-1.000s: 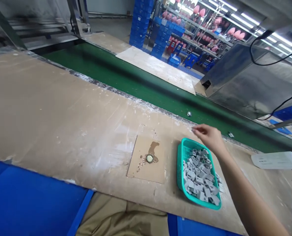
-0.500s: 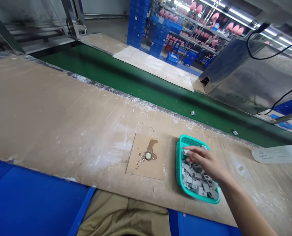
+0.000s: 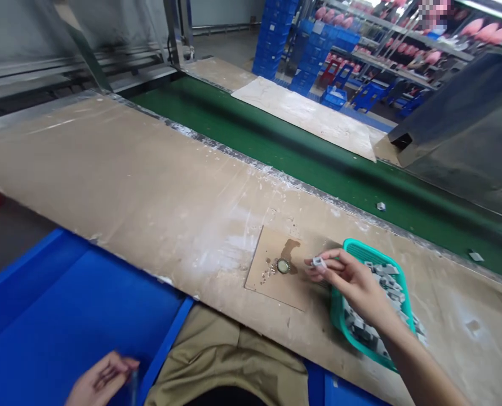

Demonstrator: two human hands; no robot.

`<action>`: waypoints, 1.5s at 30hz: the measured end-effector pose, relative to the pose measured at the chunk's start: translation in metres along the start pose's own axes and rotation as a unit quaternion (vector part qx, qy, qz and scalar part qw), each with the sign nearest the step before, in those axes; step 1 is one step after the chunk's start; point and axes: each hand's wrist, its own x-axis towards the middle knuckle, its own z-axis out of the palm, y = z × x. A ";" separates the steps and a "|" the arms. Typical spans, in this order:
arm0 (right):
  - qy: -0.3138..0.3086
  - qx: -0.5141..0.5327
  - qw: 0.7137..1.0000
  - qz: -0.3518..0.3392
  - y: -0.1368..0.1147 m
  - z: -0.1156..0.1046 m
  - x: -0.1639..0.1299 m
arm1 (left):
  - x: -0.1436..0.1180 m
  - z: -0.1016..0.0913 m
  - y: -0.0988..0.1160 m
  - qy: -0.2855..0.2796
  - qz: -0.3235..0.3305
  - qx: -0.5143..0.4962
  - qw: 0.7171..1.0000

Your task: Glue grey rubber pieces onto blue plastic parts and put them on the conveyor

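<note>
The right hand (image 3: 352,282) reaches out over the near-left corner of the green basket (image 3: 363,254), its fingertips pinched together on one small grey block (image 3: 318,262). That block is held in the air just left of the basket and just right of the round cap (image 3: 283,265). The basket holds a heap of the same grey blocks (image 3: 388,279), and the forearm crosses over its near half, hiding part of the heap.

The cap lies on a square of cardboard (image 3: 271,282) that lies flat just left of the basket, with a dark wet stain (image 3: 290,249) beside the cap on its far side. Nothing stands between the held block and the cap.

The left hand (image 3: 101,380) is low, well to the near left of the basket, over a blue bin (image 3: 65,316). Its fingers are curled together; something thin seems to be in them, but it is too blurred to tell.

The bench (image 3: 128,180) is a worn brown board, scratched and smeared with white dust. Beyond the basket runs a green belt (image 3: 276,152) with two small grey bits on it (image 3: 381,206) and a pale board (image 3: 310,115) lying farther off. A metal housing (image 3: 466,135) stands to the far right of the basket. Behind are stacked blue crates (image 3: 276,34) and shelves with pink items (image 3: 428,56).
</note>
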 end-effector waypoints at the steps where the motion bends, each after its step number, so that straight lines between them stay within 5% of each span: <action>1: -0.005 -0.056 0.998 -0.029 0.000 0.007 0.003 | 0.004 0.002 -0.001 -0.003 -0.002 0.001 1.000; 5: 0.002 -0.250 0.959 -0.132 0.002 0.023 0.014 | 0.012 0.018 -0.005 0.029 0.078 0.145 0.986; 8: 0.001 -0.300 0.940 -0.164 0.003 0.022 0.019 | 0.010 0.028 -0.013 -0.059 0.146 0.158 0.975; 11: -0.020 -0.314 0.933 -0.173 0.004 0.022 0.021 | 0.009 0.031 -0.018 -0.117 0.145 0.130 0.974; 17: -0.023 -0.317 0.931 -0.180 0.007 0.032 0.021 | 0.004 0.030 0.017 0.046 0.162 0.154 0.974; 20: -0.030 -0.315 0.931 -0.183 0.009 0.034 0.020 | -0.007 0.040 0.033 -0.020 0.280 0.235 0.931; 24: -0.011 -0.321 0.927 -0.193 0.006 0.029 0.017 | -0.017 0.058 0.023 -0.088 0.408 0.307 0.855; 35: 0.015 -0.346 0.911 -0.223 -0.001 0.023 0.008 | -0.044 0.049 -0.011 -0.024 0.322 0.354 0.878; 39: 0.031 -0.340 0.912 -0.226 0.000 0.025 0.009 | -0.058 0.046 -0.025 -0.023 0.257 0.287 0.922; 42: 0.035 -0.336 0.912 -0.234 0.003 0.026 0.010 | -0.056 0.044 -0.019 -0.010 0.204 0.207 0.957; 45: 0.043 -0.346 0.904 -0.249 0.007 0.027 0.011 | -0.049 0.037 0.010 -0.025 0.139 0.122 0.982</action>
